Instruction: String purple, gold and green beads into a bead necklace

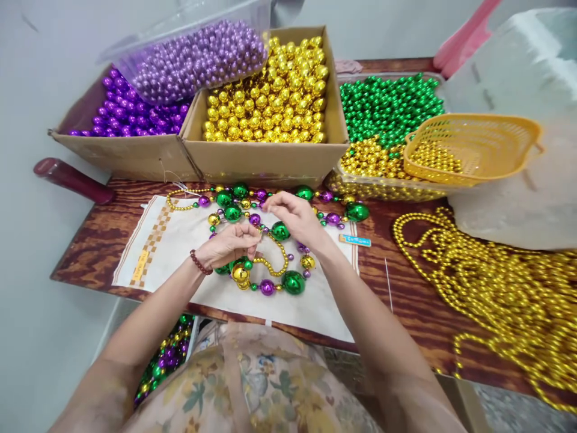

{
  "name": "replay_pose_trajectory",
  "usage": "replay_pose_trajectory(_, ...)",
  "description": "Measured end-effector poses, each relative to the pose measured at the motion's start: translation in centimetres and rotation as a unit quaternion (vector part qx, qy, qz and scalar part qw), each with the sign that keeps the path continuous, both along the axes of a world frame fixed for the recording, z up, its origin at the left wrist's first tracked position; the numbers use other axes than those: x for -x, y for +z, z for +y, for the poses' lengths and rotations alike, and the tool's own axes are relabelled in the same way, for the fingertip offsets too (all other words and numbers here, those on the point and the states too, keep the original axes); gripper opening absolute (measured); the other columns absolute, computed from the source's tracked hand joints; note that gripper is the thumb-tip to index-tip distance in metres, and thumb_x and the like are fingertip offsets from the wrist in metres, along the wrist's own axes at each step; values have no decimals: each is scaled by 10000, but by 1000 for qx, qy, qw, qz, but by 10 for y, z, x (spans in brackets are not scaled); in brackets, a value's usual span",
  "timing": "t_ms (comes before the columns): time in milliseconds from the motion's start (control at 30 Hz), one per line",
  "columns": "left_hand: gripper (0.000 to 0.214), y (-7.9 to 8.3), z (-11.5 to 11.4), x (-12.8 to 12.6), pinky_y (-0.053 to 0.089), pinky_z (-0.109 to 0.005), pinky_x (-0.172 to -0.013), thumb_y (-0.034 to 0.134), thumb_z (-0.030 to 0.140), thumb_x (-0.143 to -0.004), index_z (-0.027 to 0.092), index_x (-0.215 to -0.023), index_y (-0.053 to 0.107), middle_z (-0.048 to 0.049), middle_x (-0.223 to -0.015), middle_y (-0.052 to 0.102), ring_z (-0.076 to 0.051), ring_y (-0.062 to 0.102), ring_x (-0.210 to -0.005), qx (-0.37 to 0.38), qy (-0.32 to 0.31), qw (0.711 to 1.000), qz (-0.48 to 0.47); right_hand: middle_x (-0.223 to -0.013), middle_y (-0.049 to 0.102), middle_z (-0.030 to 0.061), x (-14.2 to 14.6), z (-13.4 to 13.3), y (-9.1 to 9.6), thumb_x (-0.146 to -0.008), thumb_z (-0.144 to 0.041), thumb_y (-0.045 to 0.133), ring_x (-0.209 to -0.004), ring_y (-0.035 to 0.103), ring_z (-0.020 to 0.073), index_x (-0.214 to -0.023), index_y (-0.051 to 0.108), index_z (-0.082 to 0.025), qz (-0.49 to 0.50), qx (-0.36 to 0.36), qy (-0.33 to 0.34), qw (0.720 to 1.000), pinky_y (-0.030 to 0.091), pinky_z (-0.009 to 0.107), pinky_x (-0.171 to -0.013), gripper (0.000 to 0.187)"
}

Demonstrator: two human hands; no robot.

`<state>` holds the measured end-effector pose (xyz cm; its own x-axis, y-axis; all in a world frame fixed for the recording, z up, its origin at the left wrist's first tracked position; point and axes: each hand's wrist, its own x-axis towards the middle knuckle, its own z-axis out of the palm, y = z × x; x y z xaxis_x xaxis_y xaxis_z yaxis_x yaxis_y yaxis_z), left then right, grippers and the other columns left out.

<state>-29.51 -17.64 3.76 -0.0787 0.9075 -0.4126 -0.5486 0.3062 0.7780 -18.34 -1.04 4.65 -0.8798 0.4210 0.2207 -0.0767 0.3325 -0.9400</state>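
Note:
A bead necklace (267, 287) with large green, purple and gold beads and stretches of small gold ones lies looped on a white cloth (180, 258). My left hand (234, 243), a dark bracelet at its wrist, pinches the necklace near the middle of the cloth. Just right of it and slightly farther off, my right hand (295, 216) is raised over the beads. Its thumb and fingertips are pressed together; whatever is between them is too small to make out. Parts of the necklace are hidden under both hands.
Behind stand cardboard boxes of purple beads (135, 111) and gold beads (265, 102), and a tub of green beads (392, 99) with a yellow basket (478, 174). Gold bead strands (509, 288) pile at right. A maroon handled object (74, 179) lies left; a blue-orange label (355, 240) lies right.

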Motion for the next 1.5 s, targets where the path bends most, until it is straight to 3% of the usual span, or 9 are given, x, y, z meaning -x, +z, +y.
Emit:
replay_pose_trajectory(133,321,3,-1,-3,531,-274,-715,847,327,-706,144,-754,588,29,-546,628,-82,596,-501,-9,18,999,46,-1047,681,87,25,-6,-3,-903,-163,504,-974,603,216,-912,667,-186,-59,-214,4,975,429,382,-909,165)
replay_pose_trajectory(200,329,4,-3,-3,538,-287,-746,847,328,-707,149,-753,575,36,-543,625,-81,597,-506,-16,45,998,45,-1163,676,112,21,-11,-4,-914,-155,504,-1070,597,251,-1023,686,-185,-101,-235,-22,967,404,424,-965,214)
replay_pose_trajectory(400,338,6,-5,0,511,-240,-660,849,332,-704,143,-753,573,23,-567,631,-86,603,-540,-28,64,997,39,-899,724,31,-24,-21,-8,-932,-298,549,-828,647,157,-957,722,-184,-90,-10,120,989,470,286,-770,209)
replay_pose_trajectory(533,317,10,-5,3,504,-242,-673,842,326,-708,138,-744,589,-15,-638,677,-113,649,-632,-21,34,997,66,-704,654,9,-43,-28,3,-937,-291,551,-675,583,127,-785,705,-176,-82,-64,51,993,409,261,-668,245)
replay_pose_trajectory(767,268,18,-9,11,479,-201,-635,856,206,-653,124,-706,606,0,-713,662,-78,626,-641,-17,23,993,115,-783,693,34,-52,-41,10,-958,-279,527,-697,598,128,-808,704,-178,-54,-139,119,982,407,248,-655,253)
replay_pose_trajectory(967,251,20,-10,10,497,-203,-638,805,232,-717,127,-707,578,-10,-758,650,-87,619,-688,-78,39,970,227,-598,606,-21,-33,-41,-13,-923,-422,520,-452,556,88,-897,665,-155,-127,181,75,972,397,196,-451,305)
replay_pose_trajectory(1067,255,17,-11,6,488,-190,-573,763,268,-767,139,-714,549,-5,-767,624,-84,600,-655,-104,68,950,287,-623,614,-36,-24,-42,-22,-864,-415,587,-394,523,63,-929,668,-161,-137,244,83,956,368,182,-400,275)
replay_pose_trajectory(1367,259,-1,-10,-10,472,-182,-533,722,318,-820,148,-712,559,-15,-780,622,-75,570,-613,-144,183,899,370,-579,555,-59,-9,-46,-24,-758,-381,677,-401,421,48,-845,674,-163,-122,300,69,944,333,188,-402,235)
replay_pose_trajectory(1500,281,-5,-8,-9,485,-188,-520,762,344,-772,144,-712,575,-18,-813,643,-75,594,-598,-121,217,913,323,-675,595,-35,-14,-41,-25,-775,-324,613,-455,482,67,-801,646,-178,-144,196,26,970,380,209,-467,153)
